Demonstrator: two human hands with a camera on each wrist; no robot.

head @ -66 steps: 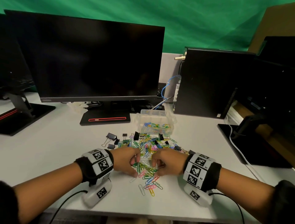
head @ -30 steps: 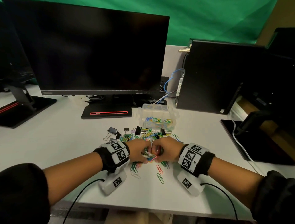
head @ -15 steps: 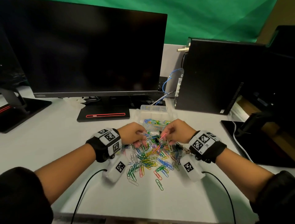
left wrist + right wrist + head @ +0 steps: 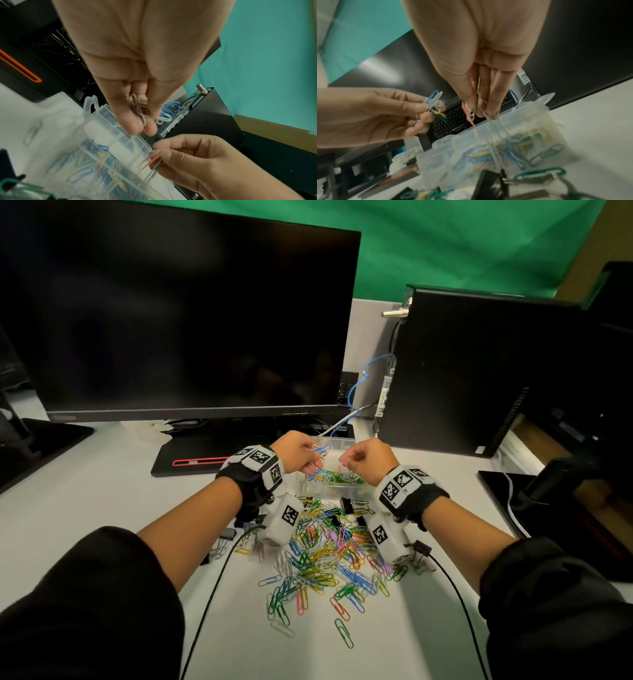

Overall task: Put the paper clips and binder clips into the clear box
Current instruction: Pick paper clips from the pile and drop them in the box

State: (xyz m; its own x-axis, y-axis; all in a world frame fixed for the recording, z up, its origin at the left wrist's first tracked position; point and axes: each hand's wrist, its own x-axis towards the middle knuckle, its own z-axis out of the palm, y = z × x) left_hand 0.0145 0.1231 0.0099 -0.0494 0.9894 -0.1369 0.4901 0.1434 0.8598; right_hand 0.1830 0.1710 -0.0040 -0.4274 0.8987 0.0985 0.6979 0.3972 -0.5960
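Note:
Both hands hover over the clear box (image 4: 310,486), which has coloured paper clips inside. My left hand (image 4: 310,455) pinches a small bunch of white and blue paper clips (image 4: 154,115). Between thumb and fingers my right hand (image 4: 346,460) pinches a few pink and white paper clips (image 4: 476,116) that hang down towards the box (image 4: 556,119). A heap of coloured paper clips (image 4: 325,559) lies on the white desk nearer to me. Black binder clips (image 4: 347,505) lie among it and at its sides.
A dark monitor (image 4: 178,316) on a black stand (image 4: 191,455) rises just behind the box. A black computer case (image 4: 479,371) stands at the back right with blue cables. Another monitor base (image 4: 44,446) sits far left. Wrist camera cables trail over the desk's front.
Both hands gathered paper clips from the heap, lifted them and carried them forward; they now hold them over the clear box. The view has tilted down and closer.

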